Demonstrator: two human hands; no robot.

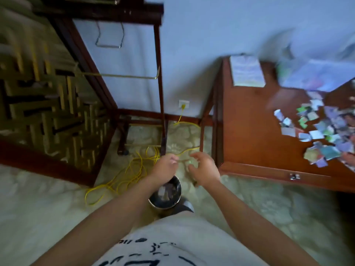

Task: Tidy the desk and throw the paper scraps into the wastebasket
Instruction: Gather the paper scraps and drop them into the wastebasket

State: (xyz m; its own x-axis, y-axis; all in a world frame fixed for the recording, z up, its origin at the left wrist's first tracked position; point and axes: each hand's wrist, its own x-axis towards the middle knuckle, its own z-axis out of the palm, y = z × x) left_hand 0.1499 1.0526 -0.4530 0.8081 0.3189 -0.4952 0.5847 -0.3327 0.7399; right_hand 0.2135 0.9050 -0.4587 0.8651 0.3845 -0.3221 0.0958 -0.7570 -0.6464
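Note:
A round metal wastebasket (pixel 153 200) stands on the carpet just in front of me, with a few paper scraps lying inside. Both hands hover above its far rim, close together. My left hand (pixel 164 167) has loosely curled fingers and I see nothing in it. My right hand (pixel 204 169) has its fingers spread and relaxed, and a small greenish blur shows near its fingertips. To the right, a heap of coloured paper scraps (pixel 318 129) lies on the wooden desk (pixel 247 131). The whole view is motion-blurred.
A notepad (pixel 247 71) and a large coloured sheet (pixel 315 75) lie at the desk's far side. A yellow cable (pixel 132 169) coils on the carpet left of the wastebasket. A dark wooden stand (pixel 160 73) and a lattice screen (pixel 48 104) stand at the left.

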